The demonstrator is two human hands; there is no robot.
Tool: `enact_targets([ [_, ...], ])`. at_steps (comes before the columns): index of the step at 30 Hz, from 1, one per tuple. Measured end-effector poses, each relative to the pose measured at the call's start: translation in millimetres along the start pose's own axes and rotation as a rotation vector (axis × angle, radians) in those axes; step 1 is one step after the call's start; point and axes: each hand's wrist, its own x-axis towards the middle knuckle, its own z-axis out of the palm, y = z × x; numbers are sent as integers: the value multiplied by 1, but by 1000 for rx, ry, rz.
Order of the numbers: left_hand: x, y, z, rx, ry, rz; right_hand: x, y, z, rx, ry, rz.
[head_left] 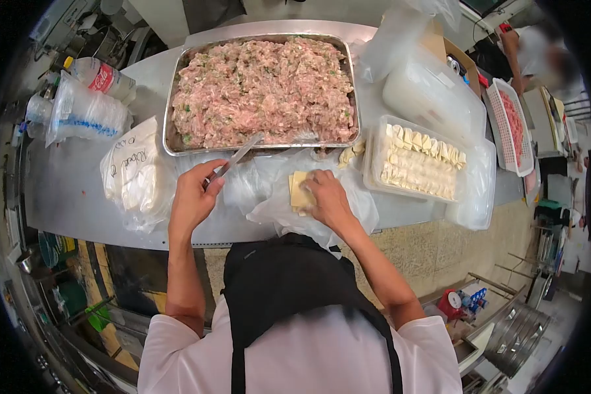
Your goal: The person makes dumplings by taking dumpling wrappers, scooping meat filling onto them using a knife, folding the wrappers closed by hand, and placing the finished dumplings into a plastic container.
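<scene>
The largest thing is the grey metal table point(65, 203) in front of me. On it, at the far side, lies a rectangular silver metal tray point(169, 131) filled with pink minced meat point(262, 92) flecked with green. To the right, a clear rectangular plastic container point(369, 172) holds rows of pale, folded dumplings point(421, 161), with a larger translucent plastic box point(433, 98) just behind it. To the left of the tray sits a white plastic bag point(132, 167) with black handwriting, and beyond it stands a clear bottle point(102, 80) with a red label. Farther right, a white perforated basket point(526, 161) holds redder meat point(511, 125), near another person point(535, 59).

Between me and the tray, a stack of square, pale yellow dough wrappers point(296, 189) rests on crumpled clear plastic point(272, 207). My right hand point(325, 197) is over its right side, fingers bent and touching it; they are blurred, so I cannot tell whether they pinch a sheet. My left hand point(198, 192) is closed around a slim, flat metal blade point(243, 151), which slants up to the right, its tip at the tray's near rim.
</scene>
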Motion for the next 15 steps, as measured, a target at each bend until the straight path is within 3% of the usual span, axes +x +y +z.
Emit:
enact_targets([
  [6, 5, 4, 16, -2, -100, -73, -7, -2, 0, -45, 16, 9],
  [15, 1, -10, 18, -3, -47, -46, -16, 2, -18, 25, 55, 104],
])
